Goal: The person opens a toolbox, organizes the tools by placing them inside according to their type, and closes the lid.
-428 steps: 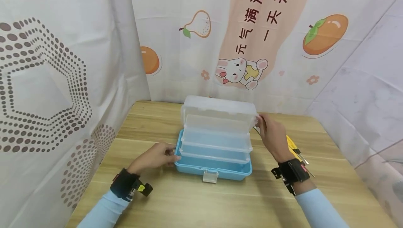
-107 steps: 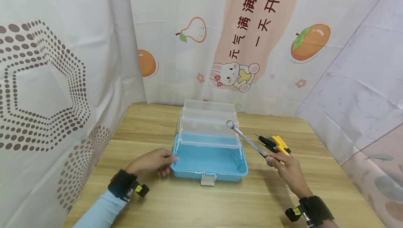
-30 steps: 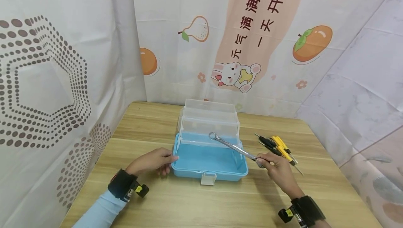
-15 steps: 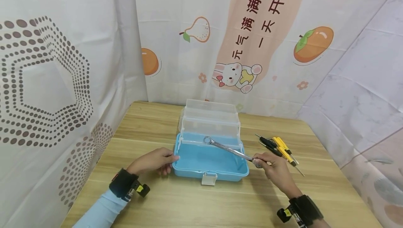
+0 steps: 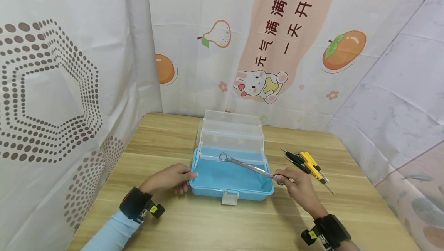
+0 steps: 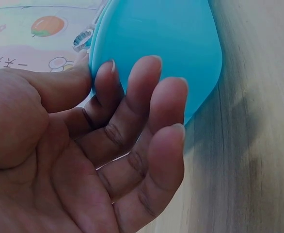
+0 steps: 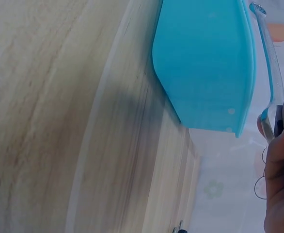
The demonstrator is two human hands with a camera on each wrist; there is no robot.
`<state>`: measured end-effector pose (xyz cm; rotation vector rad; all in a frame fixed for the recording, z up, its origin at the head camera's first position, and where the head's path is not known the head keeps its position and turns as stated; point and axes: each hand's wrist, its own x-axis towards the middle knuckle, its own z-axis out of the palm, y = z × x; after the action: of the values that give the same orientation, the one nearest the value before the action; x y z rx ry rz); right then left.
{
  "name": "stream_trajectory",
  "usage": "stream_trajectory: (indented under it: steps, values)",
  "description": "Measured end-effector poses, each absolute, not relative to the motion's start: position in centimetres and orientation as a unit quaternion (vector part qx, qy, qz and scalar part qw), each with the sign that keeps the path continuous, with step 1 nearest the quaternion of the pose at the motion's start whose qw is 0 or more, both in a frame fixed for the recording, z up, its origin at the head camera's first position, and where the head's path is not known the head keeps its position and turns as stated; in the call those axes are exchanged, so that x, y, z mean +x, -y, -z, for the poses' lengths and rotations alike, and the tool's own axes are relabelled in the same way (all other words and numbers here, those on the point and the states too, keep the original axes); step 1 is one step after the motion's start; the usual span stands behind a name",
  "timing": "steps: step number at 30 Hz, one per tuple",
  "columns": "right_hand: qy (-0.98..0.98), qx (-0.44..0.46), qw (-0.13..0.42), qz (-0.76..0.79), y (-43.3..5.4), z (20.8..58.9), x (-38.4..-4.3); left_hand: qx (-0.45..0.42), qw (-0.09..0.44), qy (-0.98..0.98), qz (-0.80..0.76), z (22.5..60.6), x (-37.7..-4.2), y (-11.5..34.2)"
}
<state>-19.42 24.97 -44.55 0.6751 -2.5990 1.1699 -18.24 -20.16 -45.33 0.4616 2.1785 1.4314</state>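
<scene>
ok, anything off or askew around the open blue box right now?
Nothing damaged or spilled. The long silver metal wrench lies slanted over the open blue plastic toolbox, pinched at one end by the right hand; the left hand touches the box's side.

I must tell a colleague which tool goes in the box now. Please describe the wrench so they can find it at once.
On the wooden table stands an open blue toolbox. Slanting above its blue tray is the combination wrench, its near end pinched by the right hand. It is bare silver metal with a ring end, unlike the yellow and black screwdrivers lying to the right.
</scene>
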Motion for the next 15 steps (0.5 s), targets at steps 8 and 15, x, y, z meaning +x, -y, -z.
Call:
stream_trajectory:
  steps: [8,15]
  values:
    - [0.884,0.24,0.115,-0.385,-24.2,44.5,-19.5,0.172,0.249,-0.793,-0.53,45.5,-18.2,20.3]
    - [0.888,0.249,0.136,-0.362,-23.4,44.6,-19.4,0.171,0.248,-0.792,-0.532,45.4,-18.2,20.3]
